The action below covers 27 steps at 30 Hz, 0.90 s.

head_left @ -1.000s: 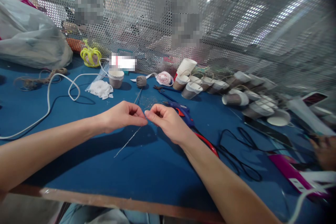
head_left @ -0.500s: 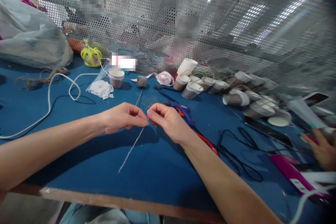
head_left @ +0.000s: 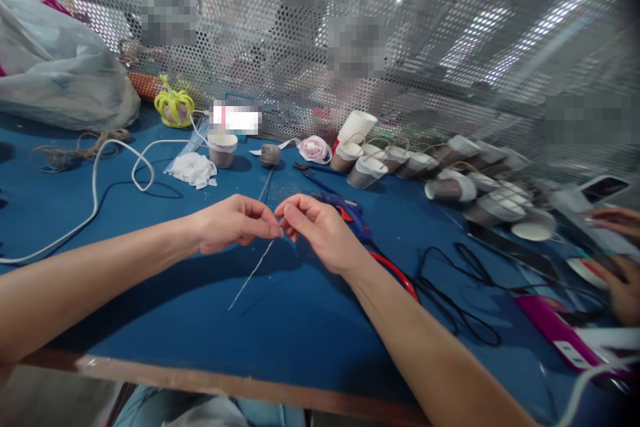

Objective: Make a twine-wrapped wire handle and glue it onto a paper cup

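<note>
Fingertips of my left hand [head_left: 235, 223] pinch a thin twisted cord [head_left: 254, 272], whose pale end slants down to the left above the blue tabletop. My right hand [head_left: 315, 227] is closed on the same cord just beside it, thumb over fingers. The two hands nearly touch. Behind them, strands run back to a small grey ball of twine [head_left: 270, 155]. What lies inside the fingertips is mostly hidden.
A blue glue gun [head_left: 345, 210] and pliers [head_left: 315, 173] lie behind my right hand. Several grey-and-white cups [head_left: 367, 172] stand at the back right. White cable [head_left: 95, 193] loops at left. Another person's hand [head_left: 620, 283] is at far right.
The cord's hanging end has risen slightly and looks shorter. My right fingers have shifted a little to the left. At far right, the other person's hands have moved.
</note>
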Available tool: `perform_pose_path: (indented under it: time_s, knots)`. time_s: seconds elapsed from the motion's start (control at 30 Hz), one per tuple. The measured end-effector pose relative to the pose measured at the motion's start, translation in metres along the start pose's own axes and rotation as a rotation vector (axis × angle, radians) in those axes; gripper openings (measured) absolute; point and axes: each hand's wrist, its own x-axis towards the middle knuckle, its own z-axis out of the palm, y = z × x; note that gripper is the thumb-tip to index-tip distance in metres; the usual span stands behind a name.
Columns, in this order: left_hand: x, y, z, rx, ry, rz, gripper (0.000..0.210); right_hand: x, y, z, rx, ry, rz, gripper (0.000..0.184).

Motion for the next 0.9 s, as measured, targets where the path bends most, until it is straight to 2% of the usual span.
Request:
perform_pose_path:
  time_s: [0.1, 0.27, 0.6, 0.7, 0.83, 0.9]
  knots:
    - [0.0003, -0.0002, -0.0012, 0.002, -0.029, -0.020, 0.017, 0.0006, 0.0011, -0.0016, 0.017, -0.011, -0.007, 0.028]
    - [-0.0013, 0.0042, -0.0010, 0.123, -0.047, 0.053, 0.016, 0.0002, 0.0038, -0.0028, -0.081, 0.013, -0.019, 0.029]
    - [-0.0001, 0.0015, -0.0008, 0.191, -0.016, 0.093, 0.017, -0.0004, 0.0019, 0.0000, -0.214, 0.073, -0.025, 0.031]
    - [0.0000, 0.0014, -0.0001, 0.149, -0.010, 0.090, 0.015, -0.0005, 0.0022, 0.0010, -0.173, 0.067, -0.011, 0.032]
    - [0.0013, 0.0003, 0.0001, 0.028, -0.012, 0.047, 0.014, -0.0003, 0.0027, -0.0006, 0.032, -0.020, 0.019, 0.028]
    - [0.0017, 0.0000, 0.0002, -0.005, -0.017, 0.027, 0.015, 0.0001, 0.0029, -0.0014, 0.088, -0.023, 0.014, 0.027]
